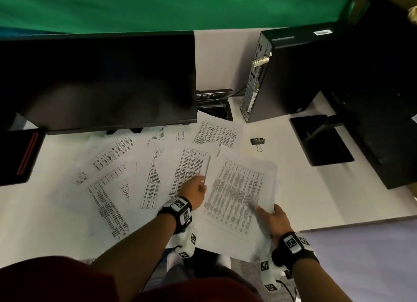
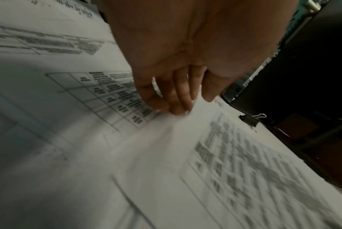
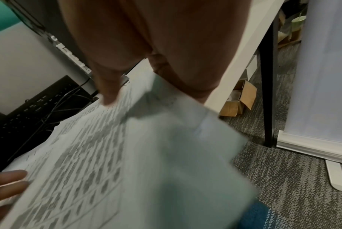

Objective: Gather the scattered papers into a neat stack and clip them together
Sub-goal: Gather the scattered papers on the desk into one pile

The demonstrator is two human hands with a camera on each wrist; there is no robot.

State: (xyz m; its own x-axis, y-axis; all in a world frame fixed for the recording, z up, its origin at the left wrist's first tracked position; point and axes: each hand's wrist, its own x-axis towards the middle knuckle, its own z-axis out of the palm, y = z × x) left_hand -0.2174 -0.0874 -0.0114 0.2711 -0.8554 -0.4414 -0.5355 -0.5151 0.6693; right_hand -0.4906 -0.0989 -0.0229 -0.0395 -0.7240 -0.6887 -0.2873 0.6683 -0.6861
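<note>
Several printed sheets (image 1: 108, 166) lie scattered over the white desk (image 1: 304, 188). My right hand (image 1: 268, 213) (image 3: 144, 91) grips a gathered stack of papers (image 1: 239, 188) (image 3: 127, 155) at its near right corner, thumb on top, with the stack partly hanging over the desk's front edge. Just left of the stack, my left hand (image 1: 202, 184) (image 2: 178, 105) pinches the raised right edge of a table-printed sheet (image 1: 191, 166) (image 2: 107, 93). A black binder clip (image 1: 258, 141) (image 2: 250, 120) lies on the desk beyond the stack, untouched.
A dark monitor (image 1: 97, 80) stands at the back left and a black computer tower (image 1: 282, 75) at the back right. A second monitor's base (image 1: 320, 139) sits right of the clip. A cable box (image 1: 214, 98) lies between them. Bare desk shows at right.
</note>
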